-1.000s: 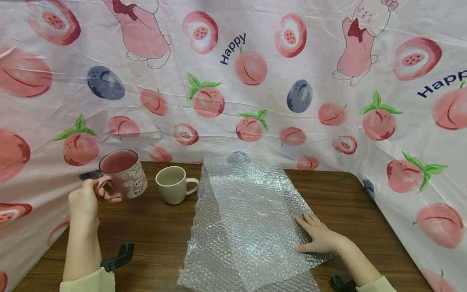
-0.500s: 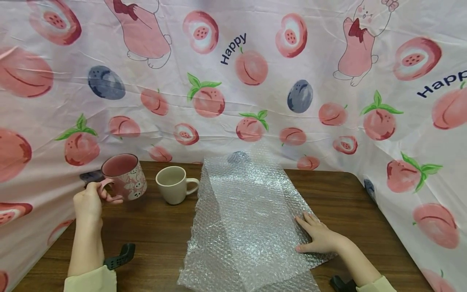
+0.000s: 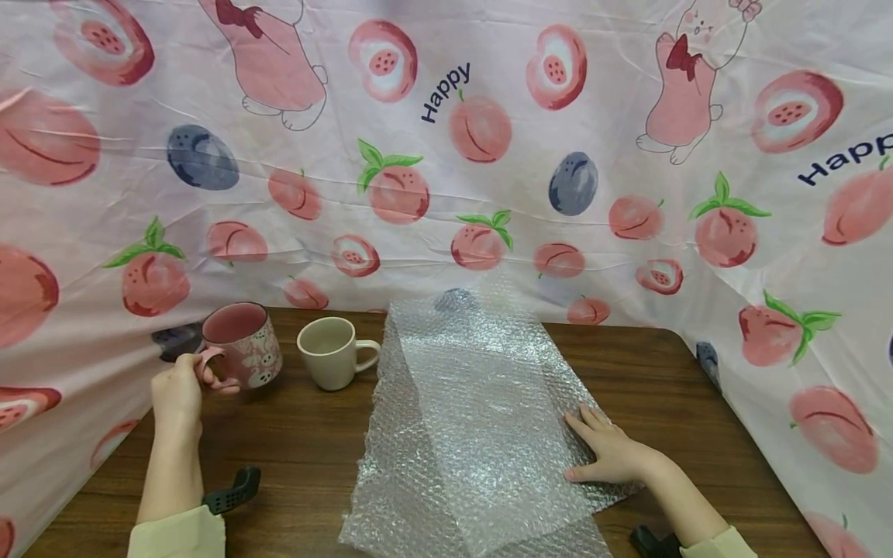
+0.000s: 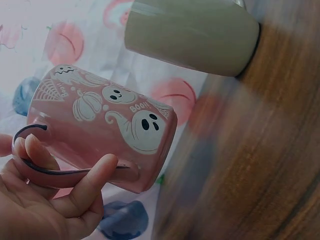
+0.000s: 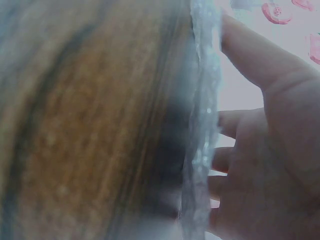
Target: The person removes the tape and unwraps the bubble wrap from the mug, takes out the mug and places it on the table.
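My left hand (image 3: 177,395) grips the handle of a pink mug (image 3: 254,356) at the left of the table. White ghost figures cover the mug's side in the left wrist view, and its base hangs just above the wood. Right of it stands an upright cream mug (image 3: 335,360), its handle pointing right; the two mugs are apart. A sheet of bubble wrap (image 3: 488,418) lies layered over the middle of the table. My right hand (image 3: 607,453) rests on its right edge with fingers spread. In the right wrist view, the fingertips touch the wrap (image 5: 202,125).
The brown wooden table (image 3: 649,380) ends at a peach-patterned cloth (image 3: 446,178) hanging at the back and both sides. The back end of the wrap reaches up against that cloth. Black wrist mounts (image 3: 233,492) sit by both sleeves.
My left hand has lowered the pink mug toward the table and brought it slightly right. The right hand, the bubble wrap and the cream mug stay where they were.
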`<state>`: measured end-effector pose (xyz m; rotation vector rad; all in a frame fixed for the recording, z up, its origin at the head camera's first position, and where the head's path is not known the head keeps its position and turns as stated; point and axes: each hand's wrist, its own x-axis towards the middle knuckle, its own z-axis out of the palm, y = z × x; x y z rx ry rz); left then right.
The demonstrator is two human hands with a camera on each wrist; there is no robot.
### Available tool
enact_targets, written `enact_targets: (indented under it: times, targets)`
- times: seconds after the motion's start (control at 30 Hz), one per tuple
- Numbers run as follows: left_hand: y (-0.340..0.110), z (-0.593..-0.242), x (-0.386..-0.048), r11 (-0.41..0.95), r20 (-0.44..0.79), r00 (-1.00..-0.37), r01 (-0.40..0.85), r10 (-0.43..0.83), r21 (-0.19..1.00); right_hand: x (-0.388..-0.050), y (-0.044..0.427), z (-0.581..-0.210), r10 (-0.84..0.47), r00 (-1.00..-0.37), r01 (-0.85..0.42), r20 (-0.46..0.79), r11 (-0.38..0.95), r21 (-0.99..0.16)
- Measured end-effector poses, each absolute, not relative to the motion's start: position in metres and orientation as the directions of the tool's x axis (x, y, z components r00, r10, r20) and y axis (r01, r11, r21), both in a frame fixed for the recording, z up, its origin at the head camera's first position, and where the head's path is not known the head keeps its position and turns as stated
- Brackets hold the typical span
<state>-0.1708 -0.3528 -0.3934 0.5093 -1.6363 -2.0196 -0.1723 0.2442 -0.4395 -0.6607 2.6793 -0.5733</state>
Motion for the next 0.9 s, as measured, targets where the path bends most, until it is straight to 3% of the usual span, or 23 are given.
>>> enact_targets:
  times: [0.2, 0.47, 0.7, 0.9]
  targets:
    - [-0.355, -0.403, -0.174, -0.134, 0.029, -0.82, 0.129, -0.572, 0.983, -0.173, 0.244, -0.44, -0.498, -0.841, -0.368, -0.21, 0.813, -0.452]
    - [-0.357, -0.41, -0.177, -0.077, 0.001, -0.771, 0.065, -0.637, 0.995, -0.174, 0.244, -0.441, -0.489, -0.848, -0.366, -0.205, 0.819, -0.441]
    - [-0.357, -0.415, -0.177, -0.11, -0.011, -0.827, 0.062, -0.562, 0.992, -0.173, 0.245, -0.442, -0.487, -0.849, -0.361, -0.208, 0.819, -0.445]
    - [-0.358, -0.419, -0.178, -0.134, -0.027, -0.836, 0.057, -0.548, 0.989, -0.171, 0.244, -0.44, -0.492, -0.847, -0.367, -0.203, 0.817, -0.445]
